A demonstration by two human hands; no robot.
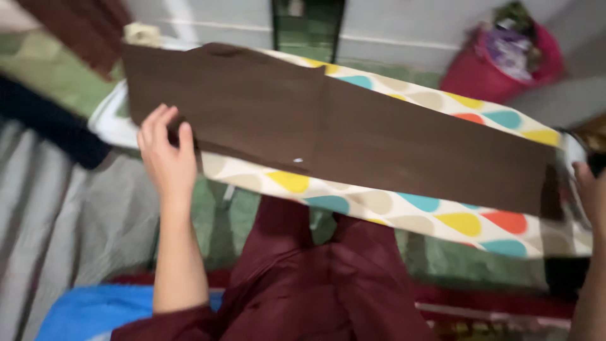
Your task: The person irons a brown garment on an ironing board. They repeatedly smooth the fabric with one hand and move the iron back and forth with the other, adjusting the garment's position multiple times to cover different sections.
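Head view: brown cloth (353, 136) lies lengthwise along board (442, 218).

Left hand (165, 155): raised at the left of the view, back turned to the camera, fingers (151, 123) extended upward and slightly spread, thumb set apart on the right. Left forearm: bare, held nearly upright from a dark red sleeve at the lower edge. Right hand (590, 189): seen only in part at the right edge, blurred; finger position cannot be made out. Right forearm: bare, cut off by the lower right corner.
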